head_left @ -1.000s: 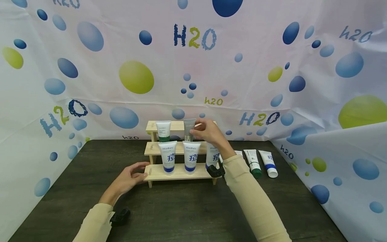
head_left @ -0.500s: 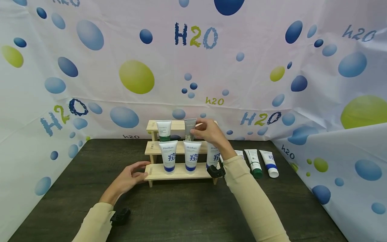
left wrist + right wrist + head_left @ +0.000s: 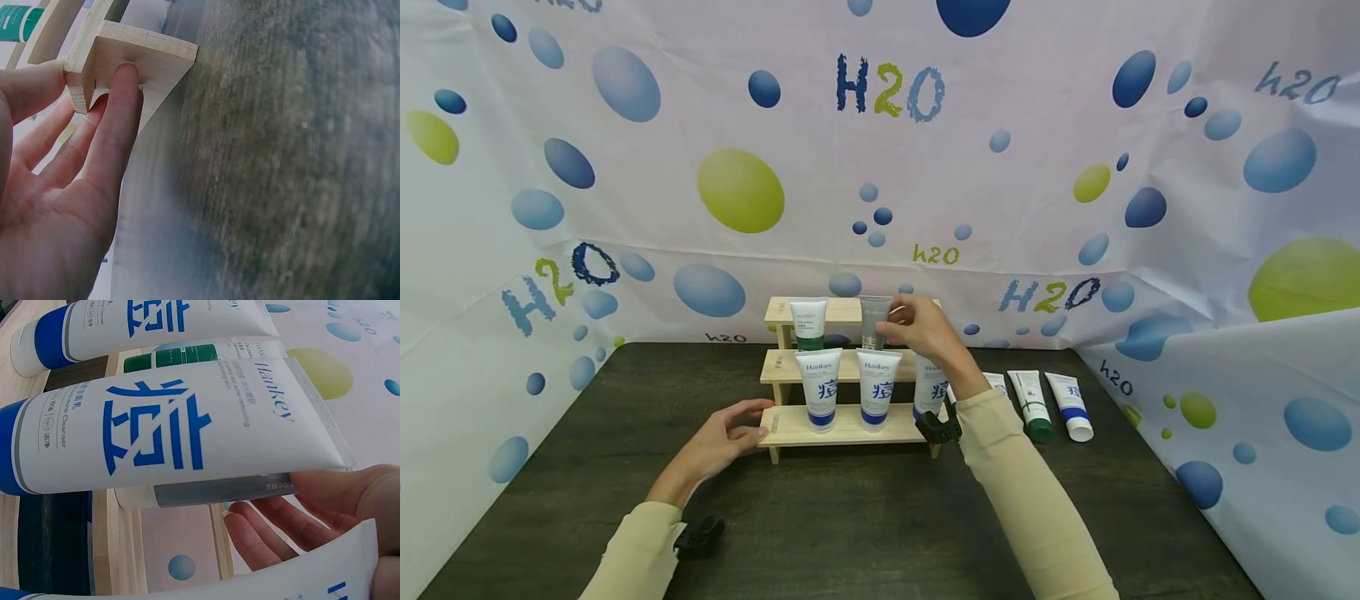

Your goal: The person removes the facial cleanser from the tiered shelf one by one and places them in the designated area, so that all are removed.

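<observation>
My right hand (image 3: 923, 329) pinches a grey squeeze tube (image 3: 874, 322) near its upper end. The tube stands cap down on the middle step of a wooden three-step stand (image 3: 838, 427), to the right of a white tube with a green cap (image 3: 808, 323). Two white tubes with blue caps (image 3: 820, 388) (image 3: 877, 387) stand in front on the bottom step; a third (image 3: 929, 385) is partly hidden by my right wrist. In the right wrist view, the grey tube (image 3: 225, 489) is mostly covered by a white tube. My left hand (image 3: 724, 440) grips the bottom step's left end, thumb and fingers around its edge (image 3: 147, 47).
On the dark table (image 3: 850, 525), right of the stand, lie a white tube with a green cap (image 3: 1031, 404) and one with a blue band (image 3: 1068, 405). Another white tube (image 3: 995, 382) is mostly behind my right forearm. A patterned backdrop (image 3: 647, 192) rises behind and beside the table.
The grey tube has turned slightly, so its top edge now looks wider and more level. My right fingers stay on it; my left hand keeps its place on the stand.
</observation>
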A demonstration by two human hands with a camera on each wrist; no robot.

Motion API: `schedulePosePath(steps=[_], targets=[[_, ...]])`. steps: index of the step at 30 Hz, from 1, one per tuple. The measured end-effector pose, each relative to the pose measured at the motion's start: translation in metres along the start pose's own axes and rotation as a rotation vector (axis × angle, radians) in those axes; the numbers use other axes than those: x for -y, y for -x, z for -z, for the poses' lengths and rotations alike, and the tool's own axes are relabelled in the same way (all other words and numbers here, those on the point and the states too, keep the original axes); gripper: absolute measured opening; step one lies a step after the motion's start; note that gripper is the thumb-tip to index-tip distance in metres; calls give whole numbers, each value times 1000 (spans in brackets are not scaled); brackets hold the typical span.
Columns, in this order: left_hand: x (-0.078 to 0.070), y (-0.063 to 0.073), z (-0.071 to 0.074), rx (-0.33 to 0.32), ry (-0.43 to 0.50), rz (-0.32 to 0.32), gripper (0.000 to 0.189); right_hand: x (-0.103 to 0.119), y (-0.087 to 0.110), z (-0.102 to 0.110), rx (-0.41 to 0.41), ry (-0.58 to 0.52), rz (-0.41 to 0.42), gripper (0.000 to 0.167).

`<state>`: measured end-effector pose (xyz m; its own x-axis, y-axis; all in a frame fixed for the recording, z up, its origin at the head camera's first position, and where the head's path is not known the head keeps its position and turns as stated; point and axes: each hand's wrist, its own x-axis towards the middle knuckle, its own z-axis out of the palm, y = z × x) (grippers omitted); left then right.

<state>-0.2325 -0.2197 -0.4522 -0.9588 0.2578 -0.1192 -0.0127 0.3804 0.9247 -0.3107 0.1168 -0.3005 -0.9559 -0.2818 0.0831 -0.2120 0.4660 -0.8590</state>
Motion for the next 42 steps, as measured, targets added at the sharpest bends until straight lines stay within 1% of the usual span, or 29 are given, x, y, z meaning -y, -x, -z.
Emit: schedulePosePath(steps=[9,16,24,27,30,35,42], targets=[[1,-1,0,7,14,-13,58,-1,2,-2,-23,-4,27,26],[2,-1,-1,2,3,4,58,-1,2,-1,-44,-32,37,21],[1,-2,-1,3,7,-3,59,-1,3,1,-71,-75,87,20],[1,-2,-1,4,3,-3,59,-2,4,1,-95,-101,105,22],[1,-1,-1,1,4,-5,58,-2,5,1,-117,-149,116,25],[1,-2,-1,8,25,-11,58,-3,8,3,-139,-213,110,29],[1,0,-1,-4,31,6,58,1,8,3,-133,-213,115,33]])
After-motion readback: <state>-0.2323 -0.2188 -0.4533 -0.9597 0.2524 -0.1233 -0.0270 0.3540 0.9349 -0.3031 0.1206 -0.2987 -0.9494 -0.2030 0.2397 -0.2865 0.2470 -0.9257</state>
